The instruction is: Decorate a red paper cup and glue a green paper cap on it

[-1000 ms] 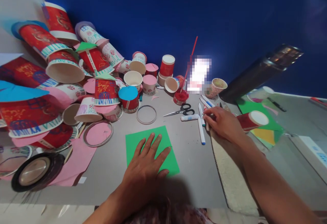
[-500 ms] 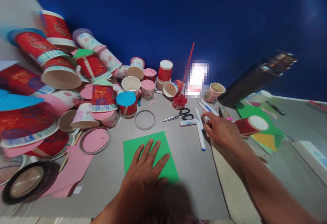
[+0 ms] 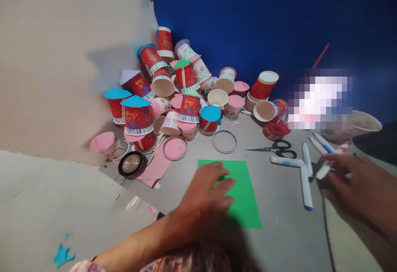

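My left hand is over the left part of a green paper sheet, fingers apart and holding nothing. At the right, my right hand has its fingers bent around a white marker. Other white markers lie just left of that hand, one of them with a blue end. Black-handled scissors lie behind the markers, blades pointing left. A clear ring rests behind the green sheet.
Decorated paper cups are piled against the wall at the back left. A black round object sits near pink paper. A red tub stands behind the scissors; a cup is at the right.
The view has swung left, so the table things appear further right. My right hand now has a white marker in its fingers. My left hand's fingers are more bent over the sheet's left part.
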